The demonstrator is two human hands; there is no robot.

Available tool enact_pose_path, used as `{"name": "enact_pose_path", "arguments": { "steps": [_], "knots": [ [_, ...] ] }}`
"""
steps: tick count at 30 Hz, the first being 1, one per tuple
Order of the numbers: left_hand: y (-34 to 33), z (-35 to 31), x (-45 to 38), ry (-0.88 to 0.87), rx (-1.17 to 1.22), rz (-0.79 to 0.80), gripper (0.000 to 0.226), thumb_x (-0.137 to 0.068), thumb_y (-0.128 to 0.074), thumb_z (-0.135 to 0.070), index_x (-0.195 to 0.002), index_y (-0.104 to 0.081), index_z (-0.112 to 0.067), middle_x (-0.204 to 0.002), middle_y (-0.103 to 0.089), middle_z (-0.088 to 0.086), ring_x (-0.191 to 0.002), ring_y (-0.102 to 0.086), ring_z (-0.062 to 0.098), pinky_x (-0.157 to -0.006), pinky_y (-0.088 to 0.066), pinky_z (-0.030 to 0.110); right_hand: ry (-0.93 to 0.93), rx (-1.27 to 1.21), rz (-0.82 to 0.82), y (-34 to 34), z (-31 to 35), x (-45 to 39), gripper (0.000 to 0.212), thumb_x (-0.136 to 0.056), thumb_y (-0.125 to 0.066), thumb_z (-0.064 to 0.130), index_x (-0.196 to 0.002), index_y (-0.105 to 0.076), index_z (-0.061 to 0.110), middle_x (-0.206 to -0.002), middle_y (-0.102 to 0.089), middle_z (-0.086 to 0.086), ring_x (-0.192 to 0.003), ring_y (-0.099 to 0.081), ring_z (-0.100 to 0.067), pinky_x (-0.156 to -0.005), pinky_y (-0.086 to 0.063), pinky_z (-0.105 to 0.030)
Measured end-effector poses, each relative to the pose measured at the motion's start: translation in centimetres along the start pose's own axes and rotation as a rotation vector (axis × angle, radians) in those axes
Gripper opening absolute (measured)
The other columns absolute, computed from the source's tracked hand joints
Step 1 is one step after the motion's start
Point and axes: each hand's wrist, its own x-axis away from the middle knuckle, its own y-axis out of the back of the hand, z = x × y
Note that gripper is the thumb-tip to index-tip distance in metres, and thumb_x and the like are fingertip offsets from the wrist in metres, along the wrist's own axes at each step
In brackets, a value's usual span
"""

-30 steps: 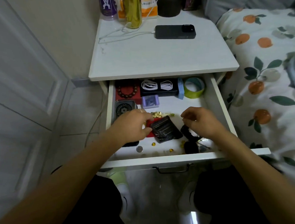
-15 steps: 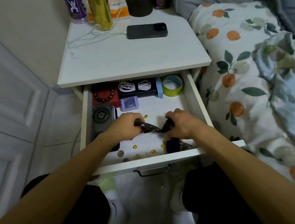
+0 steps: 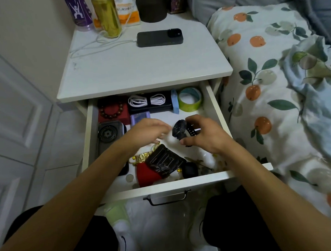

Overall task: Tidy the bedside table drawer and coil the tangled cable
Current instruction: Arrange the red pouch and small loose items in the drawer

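My right hand [image 3: 203,135] pinches a black watch [image 3: 180,129] between curled fingers and thumb, holding it above the middle of the open drawer [image 3: 215,111]; my left hand [image 3: 148,133] hovers at its 9 o'clock, fingers blurred and loosely bent toward the watch, and I cannot tell whether they touch it. At 6 o'clock from my hands a dark wallet [image 3: 165,161] lies tilted over a red pouch [image 3: 147,174], with a small black cube [image 3: 190,170] just beside it at 3 o'clock. At 12 o'clock, along the drawer's back, the coiled white cable [image 3: 146,101] rests on a dark case, a bead bracelet [image 3: 112,111] at its 9 o'clock and a green tape roll [image 3: 190,101] at its 3 o'clock. On the bedside table [image 3: 139,69] a black phone [image 3: 160,37] lies plugged into a white charging cord [image 3: 93,46].
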Motion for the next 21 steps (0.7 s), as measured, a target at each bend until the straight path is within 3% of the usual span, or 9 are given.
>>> {"name": "enact_pose_path", "arguments": {
  "steps": [3,8,11,15,18,21],
  "knots": [
    [-2.0,-0.9,-1.8,0.163,0.338,0.042,0.039,-0.085,-0.073,-0.03,-0.114,-0.064,-0.006,-0.111,-0.07,0.013,-0.09,-0.073,0.022,-0.078,-0.059,0.031,0.055,-0.017,-0.054,0.1,0.0,-0.1,0.074,-0.069,-0.086,0.028,-0.133,-0.051,0.019,-0.126,-0.057,0.002,-0.111,-0.057,-0.015,-0.097,-0.048,-0.032],
    [-3.5,-1.6,-3.2,0.176,0.648,0.116,0.037,-0.082,-0.074,-0.022,-0.115,-0.065,-0.008,-0.106,-0.073,0.015,-0.096,-0.071,0.028,-0.078,-0.058,0.035,0.123,-0.029,-0.16,1.1,-0.5,-0.7,0.073,-0.071,-0.085,0.019,-0.135,-0.051,0.018,-0.13,-0.058,0.001,-0.116,-0.056,-0.015,-0.095,-0.041,-0.02],
    [-3.4,-2.3,-4.2,0.115,0.735,0.103,0.03,-0.083,-0.071,-0.014,-0.111,-0.065,-0.006,-0.1,-0.074,0.012,-0.089,-0.073,0.025,-0.072,-0.06,0.031,0.165,-0.046,-0.211,1.5,-0.3,-1.1,0.064,-0.077,-0.08,0.014,-0.134,-0.052,0.017,-0.13,-0.058,-0.001,-0.119,-0.055,-0.017,-0.093,-0.039,-0.019],
    [-3.0,-3.9,-7.0,0.074,0.86,-0.04,0.025,-0.088,-0.062,0.003,-0.113,-0.061,-0.002,-0.102,-0.07,0.013,-0.086,-0.07,0.021,-0.064,-0.06,0.026,0.126,-0.028,-0.391,2.3,-0.9,-1.4,0.052,-0.086,-0.067,0.009,-0.136,-0.052,0.011,-0.135,-0.055,-0.007,-0.124,-0.051,-0.021,-0.103,-0.038,-0.025],
    [-3.6,-4.9,-9.3,0.056,0.852,-0.127,0.03,-0.09,-0.061,0.001,-0.119,-0.06,-0.003,-0.102,-0.069,0.012,-0.091,-0.068,0.022,-0.063,-0.059,0.024,0.066,-0.04,-0.483,3.1,-1.7,-1.3,0.035,-0.087,-0.061,0.006,-0.122,-0.062,0.01,-0.119,-0.063,-0.005,-0.109,-0.059,-0.019,-0.089,-0.041,-0.019],
    [-4.8,-5.9,-11.1,0.051,0.768,-0.229,0.017,-0.092,-0.06,0.0,-0.108,-0.059,-0.003,-0.099,-0.066,0.011,-0.087,-0.066,0.019,-0.07,-0.058,0.025,-0.009,-0.076,-0.49,3.9,-2.2,-1.3,0.031,-0.088,-0.058,0.005,-0.119,-0.064,0.008,-0.117,-0.066,-0.007,-0.104,-0.062,-0.021,-0.084,-0.041,-0.019]
  ]
}}
